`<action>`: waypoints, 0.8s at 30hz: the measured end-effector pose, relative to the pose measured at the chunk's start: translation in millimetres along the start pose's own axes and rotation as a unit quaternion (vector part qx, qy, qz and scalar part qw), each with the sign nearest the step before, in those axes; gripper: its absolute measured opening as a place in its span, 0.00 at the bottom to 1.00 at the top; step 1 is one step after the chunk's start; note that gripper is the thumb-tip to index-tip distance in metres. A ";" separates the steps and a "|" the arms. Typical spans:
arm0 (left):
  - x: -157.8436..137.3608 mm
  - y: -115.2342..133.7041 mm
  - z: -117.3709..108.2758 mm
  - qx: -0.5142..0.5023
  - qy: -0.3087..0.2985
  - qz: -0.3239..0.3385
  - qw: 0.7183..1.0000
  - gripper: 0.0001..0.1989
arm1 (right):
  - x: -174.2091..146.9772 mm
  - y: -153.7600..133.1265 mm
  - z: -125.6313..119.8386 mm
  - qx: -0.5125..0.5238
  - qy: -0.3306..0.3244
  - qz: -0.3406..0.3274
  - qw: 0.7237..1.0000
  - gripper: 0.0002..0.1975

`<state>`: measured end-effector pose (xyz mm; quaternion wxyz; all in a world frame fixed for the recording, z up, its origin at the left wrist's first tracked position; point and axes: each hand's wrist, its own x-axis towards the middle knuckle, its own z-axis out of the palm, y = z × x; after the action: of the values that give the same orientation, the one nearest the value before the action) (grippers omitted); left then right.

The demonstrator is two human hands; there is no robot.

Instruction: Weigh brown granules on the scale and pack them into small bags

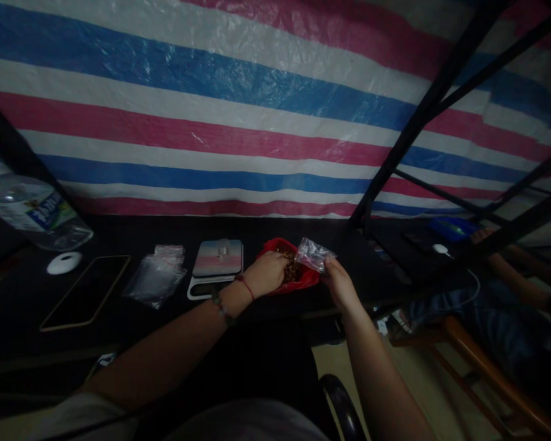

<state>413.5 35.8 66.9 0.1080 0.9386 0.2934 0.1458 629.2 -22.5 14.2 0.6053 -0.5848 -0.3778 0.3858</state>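
A red plastic bag lies spread on the black table with small brown pieces heaped inside it. My left hand reaches into the heap from the left, fingers bent together and their tips hidden among the pieces. At the bag's right side, my right hand is closed on the corner of a small clear plastic bag and keeps it over the red bag's edge. Just left of my left hand stands a small digital scale, with a little metal-looking block on its platform.
More clear plastic bags lie left of the scale. Beyond them are a phone, a white mouse-like object and a tilted plastic bottle. Black metal bars rise at the right, where another person's arm and a wooden chair show.
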 end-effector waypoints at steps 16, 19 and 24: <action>30.1 -28.1 43.9 0.045 -0.058 -0.075 0.994 0.18 | 46.9 16.5 32.7 0.285 -0.050 0.083 0.954 0.06; 36.4 -36.4 37.7 0.069 -0.057 -0.200 0.976 0.23 | 67.0 9.4 42.8 0.282 -0.052 0.057 0.956 0.07; 47.8 -50.4 34.3 0.050 -0.055 -0.196 0.978 0.23 | 91.1 -6.2 49.9 0.245 -0.047 0.015 0.968 0.08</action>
<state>436.4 100.2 30.3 0.1032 0.8736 0.4725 0.0551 622.0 80.9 22.4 0.7054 -0.4057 -0.2911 0.5030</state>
